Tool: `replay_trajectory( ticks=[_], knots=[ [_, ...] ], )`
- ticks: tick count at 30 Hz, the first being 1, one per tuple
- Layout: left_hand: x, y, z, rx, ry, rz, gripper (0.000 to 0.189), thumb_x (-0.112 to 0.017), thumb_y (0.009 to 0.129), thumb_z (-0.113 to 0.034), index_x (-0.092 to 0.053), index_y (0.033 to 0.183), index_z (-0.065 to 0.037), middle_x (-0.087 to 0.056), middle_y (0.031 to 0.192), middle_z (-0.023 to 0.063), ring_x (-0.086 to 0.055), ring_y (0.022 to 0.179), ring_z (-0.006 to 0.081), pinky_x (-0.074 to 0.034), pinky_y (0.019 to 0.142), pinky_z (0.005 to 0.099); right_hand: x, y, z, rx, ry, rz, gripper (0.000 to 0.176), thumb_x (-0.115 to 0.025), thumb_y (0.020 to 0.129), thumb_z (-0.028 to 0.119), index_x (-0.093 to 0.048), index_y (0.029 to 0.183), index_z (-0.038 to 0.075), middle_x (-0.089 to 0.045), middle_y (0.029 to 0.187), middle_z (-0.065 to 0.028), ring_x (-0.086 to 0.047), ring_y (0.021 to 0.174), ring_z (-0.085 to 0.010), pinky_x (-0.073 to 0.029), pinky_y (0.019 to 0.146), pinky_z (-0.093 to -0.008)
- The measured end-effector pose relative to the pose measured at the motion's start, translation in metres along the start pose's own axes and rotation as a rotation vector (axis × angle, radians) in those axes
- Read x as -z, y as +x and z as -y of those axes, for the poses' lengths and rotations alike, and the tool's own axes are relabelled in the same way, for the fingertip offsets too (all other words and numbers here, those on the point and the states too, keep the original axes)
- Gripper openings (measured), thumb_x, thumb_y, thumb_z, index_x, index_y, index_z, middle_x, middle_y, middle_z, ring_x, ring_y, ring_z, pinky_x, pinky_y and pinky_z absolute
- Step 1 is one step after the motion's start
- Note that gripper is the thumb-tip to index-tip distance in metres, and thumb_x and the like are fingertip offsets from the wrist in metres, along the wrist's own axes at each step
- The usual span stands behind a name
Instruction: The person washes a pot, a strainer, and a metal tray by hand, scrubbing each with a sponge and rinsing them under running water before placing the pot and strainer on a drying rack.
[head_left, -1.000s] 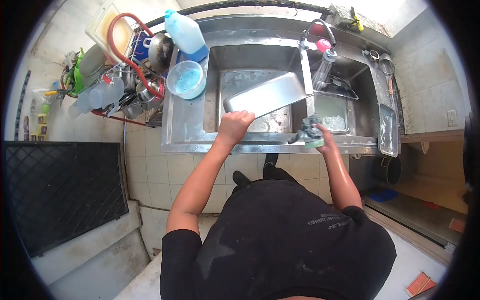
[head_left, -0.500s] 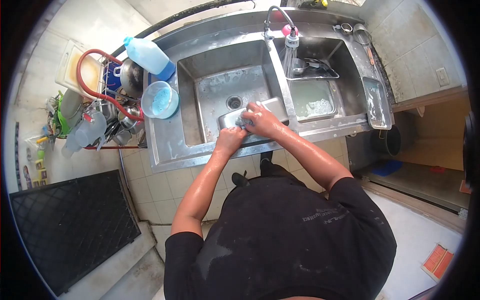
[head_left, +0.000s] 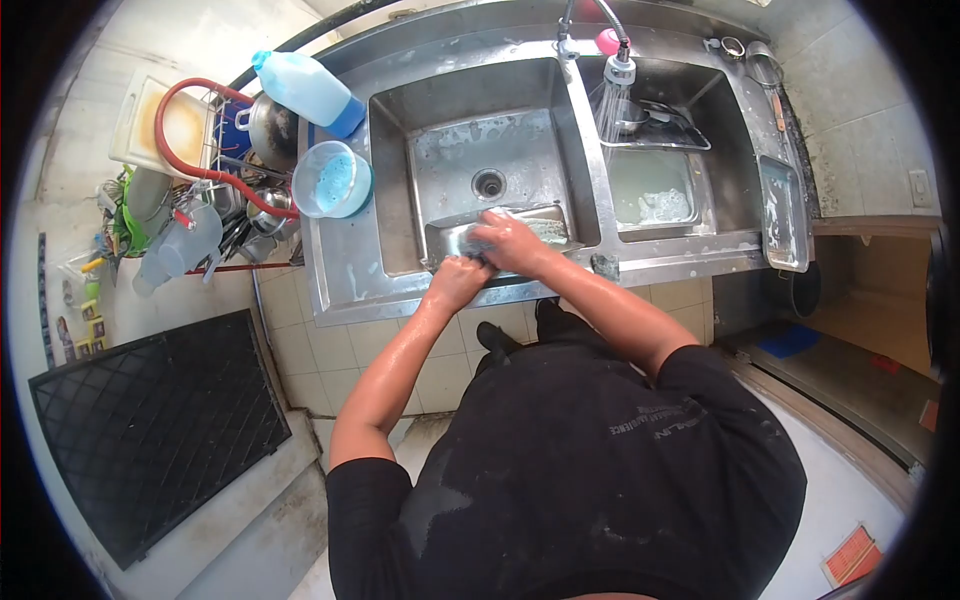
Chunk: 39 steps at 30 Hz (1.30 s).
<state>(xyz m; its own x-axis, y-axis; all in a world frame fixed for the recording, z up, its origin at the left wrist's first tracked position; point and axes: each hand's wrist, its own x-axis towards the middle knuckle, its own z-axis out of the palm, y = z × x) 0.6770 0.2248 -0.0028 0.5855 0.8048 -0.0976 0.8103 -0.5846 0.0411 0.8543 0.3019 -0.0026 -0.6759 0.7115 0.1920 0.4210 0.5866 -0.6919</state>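
Observation:
A rectangular metal pan (head_left: pixel 545 227) is at the near side of the left sink basin (head_left: pixel 490 140), its hollow side showing with suds inside. My left hand (head_left: pixel 462 280) is closed on the pan's near edge. Beside it, my right hand (head_left: pixel 508 243) is closed over the pan's wall, its fingertips toward the far side. Both hands and forearms are wet. A dark grey scrubbing pad (head_left: pixel 605 265) lies on the sink's front ledge, right of my hands.
Water runs from the faucet head (head_left: pixel 620 72) into the right basin, over a tray with utensils and a soapy container (head_left: pixel 655 200). A tub of blue suds (head_left: pixel 333 180) and a blue-liquid jug (head_left: pixel 308 92) stand left. Another metal tray (head_left: pixel 783 213) rests at the right edge.
The pan has turned from underside up to hollow side showing. The scrubbing pad has left my right hand for the front ledge. My view has shifted slightly.

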Motion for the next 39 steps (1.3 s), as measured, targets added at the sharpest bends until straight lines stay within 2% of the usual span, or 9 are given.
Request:
replay_trajectory(
  ticks=[7, 11, 17, 24, 26, 29, 32, 37, 39],
  knots=[
    [0.004, -0.021, 0.014, 0.037, -0.01, -0.079, 0.002, -0.057, 0.082, -0.016, -0.059, 0.081, -0.016, -0.062, 0.075, -0.0003, -0.066, 0.075, 0.0183, -0.052, 0.065, 0.0343, 0.039, -0.063, -0.093, -0.206, -0.05, 0.151, 0.031, -0.066, 0.076, 0.006, -0.06, 0.106, 0.012, -0.057, 0.107, -0.0143, -0.056, 0.106, -0.0372, -0.049, 0.086, -0.0461],
    [0.019, -0.024, 0.015, 0.113, -0.048, -0.038, 0.001, -0.057, 0.081, -0.015, -0.057, 0.08, -0.016, -0.06, 0.073, 0.0006, -0.065, 0.075, 0.0178, -0.05, 0.064, 0.0357, 0.105, -0.065, -0.083, -0.278, -0.021, 0.005, 0.031, -0.065, 0.077, 0.006, -0.06, 0.107, 0.011, -0.057, 0.106, -0.0141, -0.056, 0.104, -0.038, -0.049, 0.086, -0.0466],
    [0.011, -0.01, 0.019, 0.129, -0.065, -0.035, 0.004, -0.056, 0.081, -0.015, -0.057, 0.077, -0.015, -0.06, 0.071, 0.0018, -0.065, 0.073, 0.0198, -0.049, 0.063, 0.0358, 0.102, -0.158, -0.066, -0.368, -0.474, 0.142, 0.062, -0.072, 0.079, 0.04, -0.053, 0.129, 0.008, -0.047, 0.13, -0.0271, -0.053, 0.112, -0.0452, -0.049, 0.092, -0.0501],
    [0.009, -0.007, 0.023, 0.186, -0.088, -0.054, 0.004, -0.056, 0.08, -0.016, -0.058, 0.076, -0.016, -0.063, 0.074, 0.0004, -0.067, 0.076, 0.0182, -0.051, 0.065, 0.0352, 0.108, -0.158, -0.102, -0.568, -0.34, 0.155, 0.069, -0.077, 0.067, 0.012, -0.053, 0.131, 0.012, -0.049, 0.131, -0.0239, -0.052, 0.115, -0.0433, -0.047, 0.095, -0.0463],
    [0.008, -0.006, 0.027, 0.217, -0.083, -0.054, 0.004, -0.056, 0.08, -0.016, -0.058, 0.076, -0.016, -0.063, 0.074, 0.0005, -0.067, 0.076, 0.0182, -0.051, 0.065, 0.0354, 0.109, -0.132, -0.108, -0.58, -0.267, 0.179, 0.066, -0.076, 0.068, 0.011, -0.053, 0.13, 0.011, -0.052, 0.128, -0.0232, -0.054, 0.113, -0.0416, -0.048, 0.095, -0.0444],
    [0.003, -0.002, 0.033, 0.248, -0.109, -0.058, 0.004, -0.056, 0.08, -0.016, -0.058, 0.076, -0.016, -0.063, 0.074, 0.0009, -0.068, 0.076, 0.0185, -0.052, 0.065, 0.0357, 0.098, -0.072, -0.102, -0.67, 0.36, -0.16, 0.056, -0.063, 0.075, 0.008, -0.053, 0.13, 0.006, -0.06, 0.117, -0.0143, -0.061, 0.105, -0.0265, -0.049, 0.089, -0.0355],
    [0.004, 0.006, 0.042, 0.272, -0.165, -0.086, 0.004, -0.056, 0.079, -0.015, -0.058, 0.075, -0.015, -0.063, 0.073, 0.0016, -0.068, 0.077, 0.0199, -0.052, 0.065, 0.0359, 0.087, 0.043, -0.03, -0.745, 1.075, -0.02, 0.061, -0.067, 0.091, 0.022, -0.038, 0.141, 0.004, -0.057, 0.12, -0.0123, -0.057, 0.111, -0.0211, -0.048, 0.092, -0.0362],
    [-0.002, 0.018, 0.071, 0.317, -0.306, -0.207, 0.005, -0.057, 0.074, -0.007, -0.059, 0.076, -0.01, -0.062, 0.071, 0.0079, -0.067, 0.076, 0.0274, -0.051, 0.062, 0.0412, 0.023, 0.209, 0.066, -0.701, 1.488, 0.246, 0.065, -0.065, 0.093, 0.034, -0.036, 0.145, 0.009, -0.049, 0.133, -0.0115, -0.048, 0.119, -0.0219, -0.042, 0.098, -0.0384],
    [-0.006, 0.02, 0.08, 0.313, -0.403, -0.323, 0.007, -0.057, 0.073, -0.006, -0.061, 0.078, -0.009, -0.063, 0.072, 0.0096, -0.067, 0.077, 0.0289, -0.05, 0.062, 0.0434, -0.005, 0.245, 0.083, -0.746, 1.356, 0.19, 0.062, -0.062, 0.095, 0.034, -0.035, 0.146, 0.011, -0.047, 0.137, -0.0125, -0.048, 0.122, -0.0271, -0.043, 0.098, -0.0403]
  ],
)
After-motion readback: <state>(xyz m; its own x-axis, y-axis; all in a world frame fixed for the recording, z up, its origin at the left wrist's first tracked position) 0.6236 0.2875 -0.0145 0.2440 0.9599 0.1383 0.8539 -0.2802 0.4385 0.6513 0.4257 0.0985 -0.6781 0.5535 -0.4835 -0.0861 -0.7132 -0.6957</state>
